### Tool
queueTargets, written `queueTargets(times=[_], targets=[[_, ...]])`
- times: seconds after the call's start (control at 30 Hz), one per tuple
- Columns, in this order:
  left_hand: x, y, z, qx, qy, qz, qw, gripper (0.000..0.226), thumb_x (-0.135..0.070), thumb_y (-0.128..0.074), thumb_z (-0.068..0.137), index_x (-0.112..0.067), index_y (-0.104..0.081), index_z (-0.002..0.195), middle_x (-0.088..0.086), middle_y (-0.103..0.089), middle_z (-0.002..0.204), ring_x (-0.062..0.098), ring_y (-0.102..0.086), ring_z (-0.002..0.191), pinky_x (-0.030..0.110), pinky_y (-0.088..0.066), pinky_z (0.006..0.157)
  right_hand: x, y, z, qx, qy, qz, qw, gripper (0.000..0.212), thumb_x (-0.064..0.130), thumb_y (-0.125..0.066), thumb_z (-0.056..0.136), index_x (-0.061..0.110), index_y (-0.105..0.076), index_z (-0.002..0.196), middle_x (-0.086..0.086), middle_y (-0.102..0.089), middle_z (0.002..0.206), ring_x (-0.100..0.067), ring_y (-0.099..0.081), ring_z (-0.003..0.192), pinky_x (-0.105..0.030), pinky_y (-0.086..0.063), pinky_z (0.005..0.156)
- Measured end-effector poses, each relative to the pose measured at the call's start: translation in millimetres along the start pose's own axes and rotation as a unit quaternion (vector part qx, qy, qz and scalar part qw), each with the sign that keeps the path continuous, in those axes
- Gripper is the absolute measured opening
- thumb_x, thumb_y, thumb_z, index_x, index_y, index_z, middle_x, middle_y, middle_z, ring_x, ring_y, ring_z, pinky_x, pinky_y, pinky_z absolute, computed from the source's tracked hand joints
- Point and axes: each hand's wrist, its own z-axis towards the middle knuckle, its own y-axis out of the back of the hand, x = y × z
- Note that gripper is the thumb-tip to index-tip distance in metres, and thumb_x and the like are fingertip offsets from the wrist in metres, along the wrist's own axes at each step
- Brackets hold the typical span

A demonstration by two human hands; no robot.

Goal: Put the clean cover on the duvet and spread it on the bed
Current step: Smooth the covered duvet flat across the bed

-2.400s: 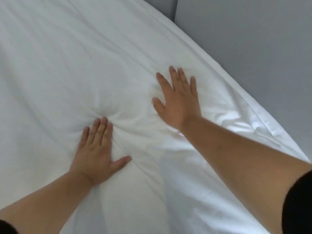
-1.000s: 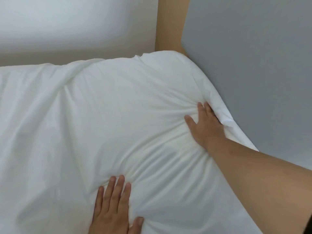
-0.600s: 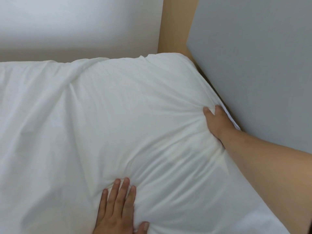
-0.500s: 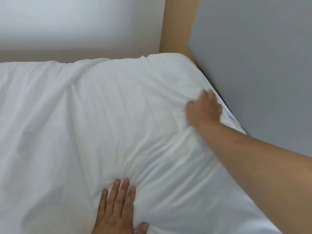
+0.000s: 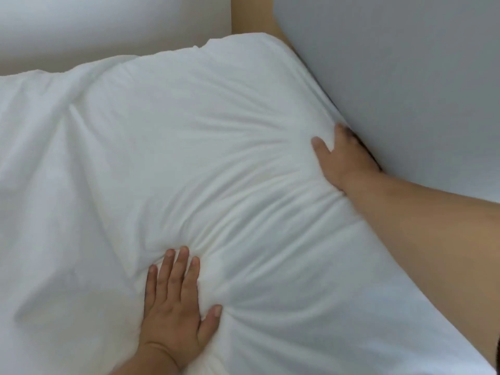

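Both hands lie spread flat on the duvet (image 5: 189, 147), which covers the bed: your left hand (image 5: 176, 307) presses mid-bed, your right hand (image 5: 343, 158) pushes its edge beside the grey wall (image 5: 405, 77). Unsmoothed corner lies ahead, nearer your right.

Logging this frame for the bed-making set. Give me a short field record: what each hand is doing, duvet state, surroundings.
left hand: left hand lies flat, fingers straight, pressing the duvet
right hand: right hand is at the duvet's right edge beside the grey wall; fingertips hidden, grip unclear
duvet: white, covered, spread out; creases fan between the hands
far corner: sits near the wooden post
far wall: pale panel behind the duvet's far edge
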Motion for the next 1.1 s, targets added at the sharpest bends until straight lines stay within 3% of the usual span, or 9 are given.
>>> queueTargets(times=[0.23,0.37,0.47,0.53,0.6,0.73,0.83,0.97,1.1], targets=[[0,-2,-1,0.025,0.005,0.010,1.000,0.090,-0.068,-0.013,0.095,0.003,-0.036,0.147,0.024,-0.031,0.158,0.044,-0.023,0.148,0.054,-0.004,0.124,0,25,-82,-0.007,-0.103,0.023,0.994,0.065,0.037,-0.037,0.106,0.000,-0.023,0.157,-0.021,-0.021,0.165,-0.034,-0.024,0.151,-0.041,-0.019,0.124],[-23,5,16,-0.017,-0.031,-0.080,0.996,0.094,-0.062,-0.006,0.095,0.012,-0.026,0.149,0.026,-0.014,0.163,0.035,-0.015,0.153,0.061,-0.014,0.120,104,-21,-191,-0.081,0.182,0.019,0.980,0.069,0.041,-0.035,0.090,0.014,-0.039,0.153,-0.016,-0.031,0.162,-0.032,-0.025,0.151,-0.053,-0.013,0.123],[-54,10,28,-0.045,0.022,-0.347,0.937,0.083,-0.045,0.011,0.092,0.016,0.011,0.149,0.032,0.012,0.160,0.020,-0.011,0.152,0.069,-0.014,0.119,132,-64,-232,0.100,0.301,-0.006,0.948,0.064,0.045,-0.017,0.095,0.031,-0.033,0.156,-0.002,-0.015,0.169,-0.020,-0.006,0.156,-0.051,0.010,0.122],[-30,7,17,-0.006,0.026,-0.132,0.991,0.091,-0.054,-0.025,0.087,0.012,-0.023,0.150,0.032,-0.017,0.160,0.036,-0.015,0.151,0.064,-0.008,0.121,88,-72,-218,0.087,0.271,-0.068,0.956,0.061,0.052,-0.027,0.102,0.034,-0.024,0.160,0.002,-0.005,0.171,-0.016,0.003,0.156,-0.047,0.016,0.121],[1,-3,-3,-0.015,0.009,-0.012,1.000,0.088,-0.056,-0.037,0.083,0.004,-0.036,0.147,0.028,-0.029,0.157,0.044,-0.018,0.148,0.048,0.002,0.124,23,-67,-201,-0.001,0.193,-0.079,0.978,0.066,0.059,-0.036,0.100,0.034,-0.024,0.160,0.002,-0.008,0.171,-0.017,-0.002,0.157,-0.045,0.009,0.124],[7,-13,7,-0.066,0.005,-0.023,0.998,0.087,-0.066,-0.033,0.088,-0.007,-0.030,0.151,0.023,-0.026,0.160,0.026,-0.010,0.155,0.046,0.000,0.124,-106,-32,-205,-0.051,-0.065,-0.019,0.996,0.075,0.072,-0.028,0.095,0.032,-0.026,0.158,-0.004,-0.021,0.168,-0.025,-0.019,0.154,-0.042,-0.013,0.124],[16,-16,2,-0.057,0.020,-0.021,0.998,0.094,-0.078,-0.025,0.088,-0.010,-0.025,0.153,0.021,-0.022,0.162,0.002,0.011,0.150,0.058,-0.011,0.123,-169,-25,-262,-0.009,-0.135,0.025,0.990,0.079,0.072,-0.025,0.096,0.026,-0.022,0.160,0.000,-0.022,0.167,-0.022,-0.023,0.153,-0.041,-0.018,0.124],[-4,8,-5,0.032,0.057,-0.019,0.998,0.112,-0.090,-0.013,0.082,-0.007,-0.022,0.156,0.019,-0.019,0.164,0.035,-0.013,0.153,0.057,-0.011,0.123,-221,-18,-330,0.008,-0.140,0.043,0.989,0.073,0.064,-0.028,0.101,0.023,-0.020,0.161,0.000,-0.022,0.168,-0.018,-0.022,0.153,-0.036,-0.016,0.125],[-44,48,-54,0.146,0.097,0.018,0.984,0.124,-0.092,0.002,0.072,-0.005,-0.013,0.159,0.012,-0.008,0.168,0.026,-0.005,0.155,0.049,-0.007,0.124,-236,-4,-373,0.035,-0.197,0.046,0.979,0.073,0.060,-0.029,0.102,0.016,-0.023,0.160,-0.008,-0.024,0.167,-0.027,-0.025,0.152,-0.040,-0.018,0.125]])
